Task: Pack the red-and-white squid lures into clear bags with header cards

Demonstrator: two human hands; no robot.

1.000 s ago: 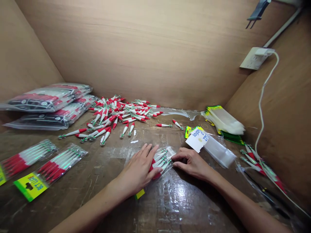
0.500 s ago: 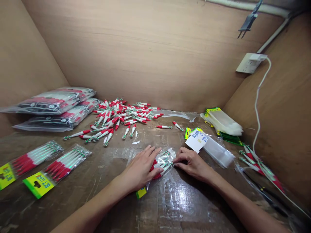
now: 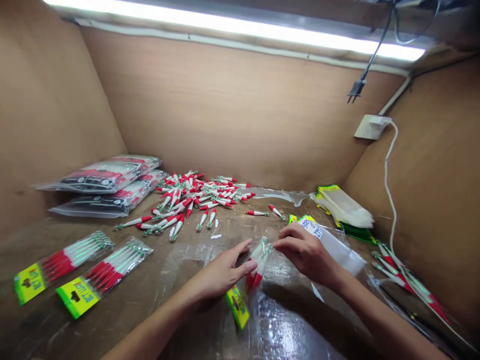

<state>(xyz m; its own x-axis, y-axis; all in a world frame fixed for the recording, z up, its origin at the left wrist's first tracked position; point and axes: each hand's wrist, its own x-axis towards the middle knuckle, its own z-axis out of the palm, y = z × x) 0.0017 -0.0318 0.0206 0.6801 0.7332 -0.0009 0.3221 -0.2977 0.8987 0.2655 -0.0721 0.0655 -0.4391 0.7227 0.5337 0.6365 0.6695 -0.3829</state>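
Observation:
A clear packet of red-and-white squid jigs [image 3: 258, 270] with green hooks lies in front of me, its yellow-green header card [image 3: 238, 306] toward me. My left hand [image 3: 225, 267] is at its left side, thumb and fingers apart, the thumb over the jigs. Close to the hook end is my right hand [image 3: 309, 252], its fingers drawn together in a pinch; what they hold, if anything, I cannot make out. A small white strip [image 3: 317, 292] shows below my right hand. Behind that hand is a handwritten white card [image 3: 311, 227] on clear bags [image 3: 343, 255].
Two filled jig packets [image 3: 80, 255] [image 3: 107, 270] lie at left. Behind them are stacked bulk bags [image 3: 103, 187] and a heap of loose jigs [image 3: 204, 192]. More empty bags [image 3: 345, 205] are at back right. A white cord [image 3: 390, 185] hangs along the right wall near several jigs [image 3: 405, 275].
My view has tilted up, bringing the lamp into sight. My left hand has opened and drawn back from the packet, leaving more of it uncovered. My right hand has risen slightly off the packet's end.

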